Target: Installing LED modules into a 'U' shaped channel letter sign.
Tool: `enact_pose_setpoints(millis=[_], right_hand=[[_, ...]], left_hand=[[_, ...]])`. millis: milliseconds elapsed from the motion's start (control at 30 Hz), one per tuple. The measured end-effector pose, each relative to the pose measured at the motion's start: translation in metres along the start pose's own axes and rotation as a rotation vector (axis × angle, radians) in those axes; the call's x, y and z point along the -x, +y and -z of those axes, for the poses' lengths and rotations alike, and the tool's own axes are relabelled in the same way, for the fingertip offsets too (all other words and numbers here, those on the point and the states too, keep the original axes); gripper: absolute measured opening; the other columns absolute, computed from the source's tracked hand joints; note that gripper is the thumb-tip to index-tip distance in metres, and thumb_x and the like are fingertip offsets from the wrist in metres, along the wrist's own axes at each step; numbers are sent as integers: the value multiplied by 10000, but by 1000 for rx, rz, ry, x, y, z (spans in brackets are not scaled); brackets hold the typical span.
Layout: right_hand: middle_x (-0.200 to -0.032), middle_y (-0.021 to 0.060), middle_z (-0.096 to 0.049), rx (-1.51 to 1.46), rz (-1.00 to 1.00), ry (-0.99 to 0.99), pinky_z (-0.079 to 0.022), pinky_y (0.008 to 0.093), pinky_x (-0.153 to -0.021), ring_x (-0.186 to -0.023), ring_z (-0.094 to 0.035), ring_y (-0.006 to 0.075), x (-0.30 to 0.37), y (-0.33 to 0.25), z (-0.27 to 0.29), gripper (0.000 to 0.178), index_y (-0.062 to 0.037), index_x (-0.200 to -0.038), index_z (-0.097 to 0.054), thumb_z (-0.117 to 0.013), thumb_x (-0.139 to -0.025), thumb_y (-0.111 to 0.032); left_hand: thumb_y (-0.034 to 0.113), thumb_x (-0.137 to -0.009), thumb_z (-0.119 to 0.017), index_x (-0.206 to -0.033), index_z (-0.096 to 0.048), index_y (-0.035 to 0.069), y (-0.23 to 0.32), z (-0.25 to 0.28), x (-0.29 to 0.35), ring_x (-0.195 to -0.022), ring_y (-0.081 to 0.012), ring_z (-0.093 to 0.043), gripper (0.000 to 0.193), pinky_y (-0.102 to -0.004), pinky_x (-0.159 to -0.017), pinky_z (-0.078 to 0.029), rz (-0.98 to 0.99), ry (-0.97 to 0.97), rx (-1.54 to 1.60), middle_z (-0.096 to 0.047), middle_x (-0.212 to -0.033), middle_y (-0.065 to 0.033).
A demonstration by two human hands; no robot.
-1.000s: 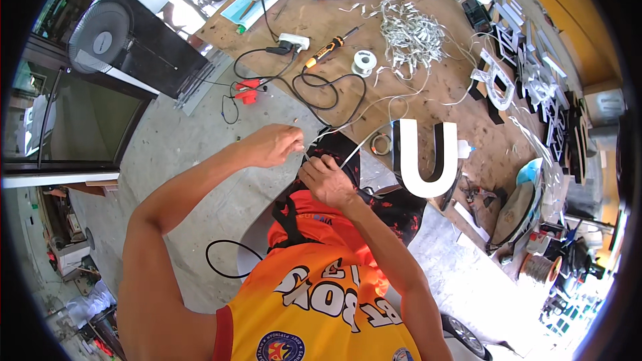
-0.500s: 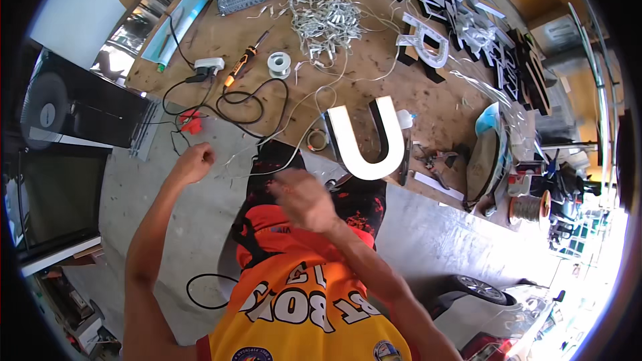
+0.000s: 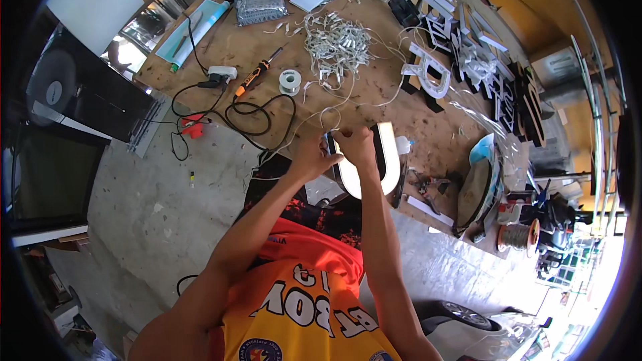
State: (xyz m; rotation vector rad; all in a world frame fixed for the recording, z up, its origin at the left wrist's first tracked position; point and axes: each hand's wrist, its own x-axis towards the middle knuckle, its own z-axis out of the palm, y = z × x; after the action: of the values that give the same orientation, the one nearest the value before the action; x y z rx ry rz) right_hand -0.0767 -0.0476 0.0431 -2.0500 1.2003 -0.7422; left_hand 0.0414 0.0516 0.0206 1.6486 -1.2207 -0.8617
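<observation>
A lit white U-shaped letter [image 3: 358, 184] with dark sides lies at the table's near edge. My left hand [image 3: 311, 160] is closed around its left arm, thumb against the bright face. At the top of that arm, my right hand [image 3: 356, 147] has its fingers pinched together beside the left fingertips. A thin pale wire [image 3: 331, 115] loops up to this spot; whatever sits between the right fingertips is hidden. Left of the hands lie an orange-and-black soldering iron [image 3: 251, 83] and a solder spool [image 3: 289, 82].
Beyond the hands is a heap of small wired LED modules [image 3: 336, 43]. Another letter [image 3: 428, 73] lies to its right, near black letter pieces [image 3: 505, 93]. Pliers [image 3: 435, 184] rest at the right. A black cord [image 3: 261, 130] winds across the left side.
Both hands have come forward from above the floor and my lap to the U-shaped letter's left arm. The left has closed on the letter; the right has pinched its fingers there.
</observation>
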Motion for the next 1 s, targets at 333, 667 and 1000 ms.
enact_pose_setpoints(millis=[333, 667, 1000], right_hand=[[-614, 104, -660, -162, -502, -432, -479, 262, -415, -488, -653, 169, -41, -11, 7, 186, 51, -711, -692, -739, -794, -109], [-600, 108, -637, -126, -550, -407, -502, 265, -432, -493, -650, 175, -41, -6, 3, 166, 61, -702, -670, -732, -777, -74], [-631, 115, -634, -88, -510, -385, -544, 279, -469, -526, -672, 202, -36, -11, 0, 154, 64, -727, -657, -683, -807, -65]], left_hand=[[118, -724, -824, -1344, -499, 8, -20, -22, 0, -823, -287, -639, 709, -394, -765, -513, 79, 85, 230, -649, -901, -158], [64, -727, -811, -1335, -482, -21, -1, -8, 2, -863, -366, -638, 696, -441, -772, -504, 142, 47, 257, -645, -917, -201], [118, -753, -820, -1396, -459, 19, -15, -17, 4, -853, -338, -640, 744, -431, -782, -512, 113, 83, 197, -653, -934, -184]])
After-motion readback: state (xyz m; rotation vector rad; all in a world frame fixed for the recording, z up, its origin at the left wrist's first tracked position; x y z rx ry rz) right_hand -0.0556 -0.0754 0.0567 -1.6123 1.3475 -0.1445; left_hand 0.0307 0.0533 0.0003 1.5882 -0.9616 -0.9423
